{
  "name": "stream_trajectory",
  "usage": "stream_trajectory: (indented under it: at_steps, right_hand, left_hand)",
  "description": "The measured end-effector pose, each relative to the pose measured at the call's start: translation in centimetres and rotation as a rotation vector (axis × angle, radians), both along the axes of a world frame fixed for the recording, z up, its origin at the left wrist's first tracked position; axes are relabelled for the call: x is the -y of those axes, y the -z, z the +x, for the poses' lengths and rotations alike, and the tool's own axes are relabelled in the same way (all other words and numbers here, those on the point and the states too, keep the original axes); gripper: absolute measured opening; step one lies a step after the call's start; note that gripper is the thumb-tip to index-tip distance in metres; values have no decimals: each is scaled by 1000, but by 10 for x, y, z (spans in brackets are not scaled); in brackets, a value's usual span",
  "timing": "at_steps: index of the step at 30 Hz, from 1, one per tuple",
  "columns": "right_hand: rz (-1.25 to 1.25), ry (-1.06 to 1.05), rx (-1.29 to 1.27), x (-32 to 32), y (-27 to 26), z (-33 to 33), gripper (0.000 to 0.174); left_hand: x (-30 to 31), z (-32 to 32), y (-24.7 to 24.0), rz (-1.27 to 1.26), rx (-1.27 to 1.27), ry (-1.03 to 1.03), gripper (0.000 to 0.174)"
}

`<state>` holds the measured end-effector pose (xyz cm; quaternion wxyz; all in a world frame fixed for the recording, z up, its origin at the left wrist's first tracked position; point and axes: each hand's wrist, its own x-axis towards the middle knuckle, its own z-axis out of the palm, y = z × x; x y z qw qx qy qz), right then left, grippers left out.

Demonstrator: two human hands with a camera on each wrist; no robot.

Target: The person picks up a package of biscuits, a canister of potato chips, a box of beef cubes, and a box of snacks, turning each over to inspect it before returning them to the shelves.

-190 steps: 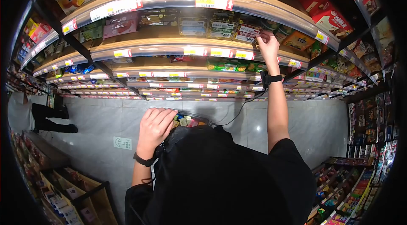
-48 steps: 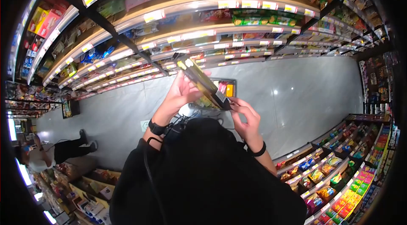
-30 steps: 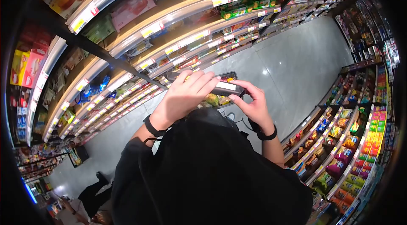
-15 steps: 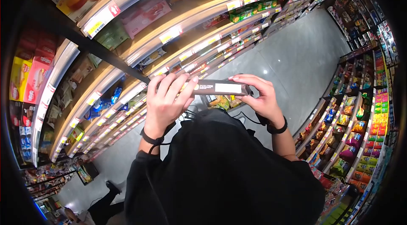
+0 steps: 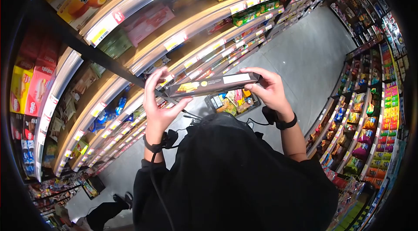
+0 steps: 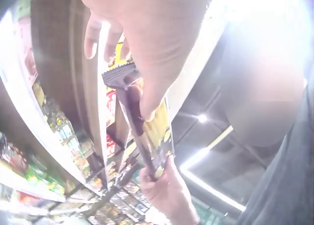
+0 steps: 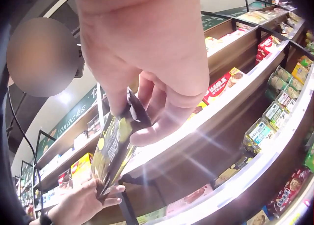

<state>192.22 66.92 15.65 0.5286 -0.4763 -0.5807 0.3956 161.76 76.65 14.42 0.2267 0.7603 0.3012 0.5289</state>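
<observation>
A long dark snack pack (image 5: pixel 213 83), with pale yellow sticks printed on it and a white label panel, lies nearly level before the chest in the head view. My right hand (image 5: pixel 271 89) pinches its right end between thumb and fingers. Around the left end my left hand (image 5: pixel 157 102) makes a wide C, fingers above and thumb below. In the left wrist view the left thumb (image 6: pixel 149 99) lies along the pack's face (image 6: pixel 159 129), near its crimped end, and the fingers hang loose behind. The right wrist view shows the right fingers curled at the pack's edge (image 7: pixel 117 141).
On the floor below stands a black basket (image 5: pixel 257 102) holding several colourful snack packets. Long snack shelves (image 5: pixel 152 50) with price tags run along the left and ahead; more shelving (image 5: pixel 361 131) is at right. A person's legs (image 5: pixel 106 213) show at lower left. Cables hang from the wrists.
Earlier my right hand was up at a shelf box and the left was near the floor basket. Since then the pack has been turned level; the left fingers have spread off its top.
</observation>
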Motion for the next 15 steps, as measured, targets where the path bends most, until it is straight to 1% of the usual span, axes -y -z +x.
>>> stream_trajectory:
  at_steps: [1, 2, 3, 6, 9, 11, 13, 15]
  right_hand:
    - [-4, 1, -2, 0, 0, 1, 40]
    - [52, -14, -19, -1, -3, -1, 39]
    - [49, -17, -4, -2, -5, -1, 39]
    - [46, -20, 32, -4, -6, 2, 39]
    - [36, 0, 34, -6, 0, 8, 38]
    - [21, 14, 1, -9, 4, 13, 36]
    - [-64, 45, -55, -13, 8, 16, 36]
    - [-127, 82, -127, -15, 14, 22, 38]
  left_hand:
    - [1, -3, 8, -160, 40, 45, 73]
    - [-1, -8, 11, -172, -12, 70, 65]
    - [-3, -11, 13, -183, -65, 93, 58]
    - [-8, -6, 10, -197, -60, 91, 45]
    - [-15, -4, 8, -279, -73, 190, 45]
    - [-24, 0, 9, -392, -16, 308, 43]
    - [-31, 7, 6, -624, 5, 289, 39]
    - [-47, 16, 3, -733, 47, 296, 35]
